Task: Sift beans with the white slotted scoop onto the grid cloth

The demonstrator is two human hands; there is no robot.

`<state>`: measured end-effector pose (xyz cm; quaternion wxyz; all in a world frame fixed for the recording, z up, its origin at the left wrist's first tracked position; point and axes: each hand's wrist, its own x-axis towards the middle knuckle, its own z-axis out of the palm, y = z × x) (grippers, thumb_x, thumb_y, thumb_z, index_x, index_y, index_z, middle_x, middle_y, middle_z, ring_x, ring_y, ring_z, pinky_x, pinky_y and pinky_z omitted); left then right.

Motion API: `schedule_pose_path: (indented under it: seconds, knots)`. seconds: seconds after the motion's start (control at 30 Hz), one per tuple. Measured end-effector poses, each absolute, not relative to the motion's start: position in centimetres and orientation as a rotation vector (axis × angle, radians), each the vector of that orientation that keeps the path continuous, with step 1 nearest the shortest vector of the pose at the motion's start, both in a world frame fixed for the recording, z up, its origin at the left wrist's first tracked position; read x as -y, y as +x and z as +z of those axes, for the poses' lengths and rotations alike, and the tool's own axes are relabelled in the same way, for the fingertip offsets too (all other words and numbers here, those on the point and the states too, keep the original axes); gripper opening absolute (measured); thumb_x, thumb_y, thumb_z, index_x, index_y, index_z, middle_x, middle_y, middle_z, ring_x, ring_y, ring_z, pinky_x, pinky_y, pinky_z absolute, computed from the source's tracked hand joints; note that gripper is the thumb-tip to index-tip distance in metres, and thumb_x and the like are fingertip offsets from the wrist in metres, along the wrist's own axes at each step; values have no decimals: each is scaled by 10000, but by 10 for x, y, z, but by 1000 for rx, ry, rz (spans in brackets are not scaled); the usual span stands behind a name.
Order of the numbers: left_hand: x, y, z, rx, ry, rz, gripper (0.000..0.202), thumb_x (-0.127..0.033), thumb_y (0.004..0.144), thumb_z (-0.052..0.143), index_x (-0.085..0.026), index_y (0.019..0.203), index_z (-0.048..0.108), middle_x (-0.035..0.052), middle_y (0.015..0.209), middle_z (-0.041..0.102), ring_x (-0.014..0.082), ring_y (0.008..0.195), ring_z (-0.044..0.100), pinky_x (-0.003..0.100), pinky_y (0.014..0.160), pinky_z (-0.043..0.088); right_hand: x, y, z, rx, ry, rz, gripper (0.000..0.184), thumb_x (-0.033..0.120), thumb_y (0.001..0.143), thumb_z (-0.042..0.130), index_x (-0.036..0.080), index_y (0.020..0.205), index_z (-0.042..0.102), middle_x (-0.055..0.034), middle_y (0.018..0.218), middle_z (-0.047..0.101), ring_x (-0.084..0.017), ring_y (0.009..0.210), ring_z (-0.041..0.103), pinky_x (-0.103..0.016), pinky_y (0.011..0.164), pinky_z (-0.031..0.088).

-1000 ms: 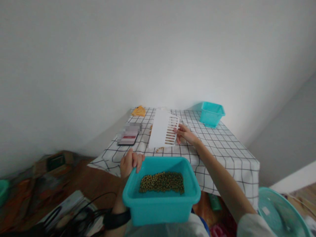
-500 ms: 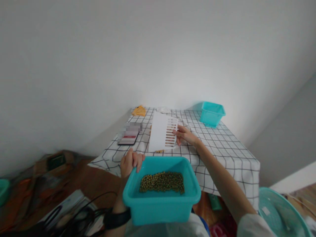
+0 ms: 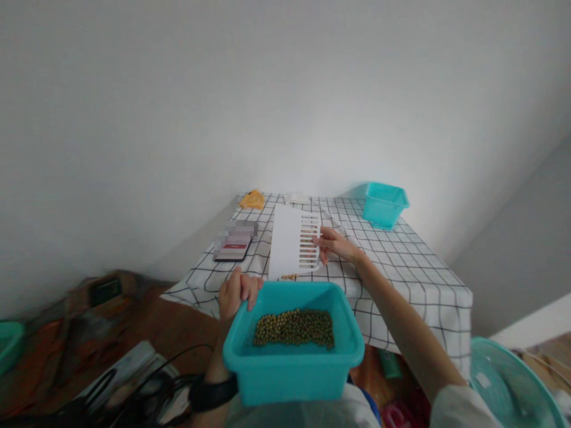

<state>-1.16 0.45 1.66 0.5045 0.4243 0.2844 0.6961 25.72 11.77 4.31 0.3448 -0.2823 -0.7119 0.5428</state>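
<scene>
A turquoise plastic basin (image 3: 294, 373) stands close in front of me. Small round bean-like grains (image 3: 294, 328) cover part of its floor, yellowish on the left and dark green toward the right. My left hand (image 3: 238, 291) has its fingers curled over the basin's far left corner. Beyond the basin, my right hand (image 3: 331, 242) pinches a flat white board (image 3: 285, 241) by its slotted right edge. The board is tilted up, with its lower edge near the basin's far rim. A few yellowish grains (image 3: 289, 277) show just under it.
A checked cloth (image 3: 397, 261) covers the table against the wall. On it are a phone (image 3: 234, 245) at left, a yellow crumpled item (image 3: 252, 200) at the back, and a second turquoise basin (image 3: 384, 205) at back right. A large green tub (image 3: 508, 380) stands low at right.
The white board has shifted slightly down and left toward the basin, in my right hand's pinch. My left hand keeps its place on the rim. The view has turned very slightly.
</scene>
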Motion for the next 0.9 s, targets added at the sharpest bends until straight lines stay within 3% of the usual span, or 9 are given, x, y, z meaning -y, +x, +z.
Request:
schedule_pose_path:
  seconds: [0.63,0.9]
  knots:
    - [-2,-11,15,-649,1011,1692,579,-343,1030,507,-250,469,403,-56,334,415,134,373,381,319,706,505,-120,260,44,1773,-786,1413,272,382,918,646,194,1071,524,7,732,684,-91,412,568,-200,366,461]
    - [-2,-11,19,-661,1009,1688,560,-349,996,559,-249,468,400,-56,322,406,132,349,383,310,580,456,-117,260,46,1824,-772,1411,237,356,932,632,190,1069,531,-9,752,682,-94,427,573,-202,368,452]
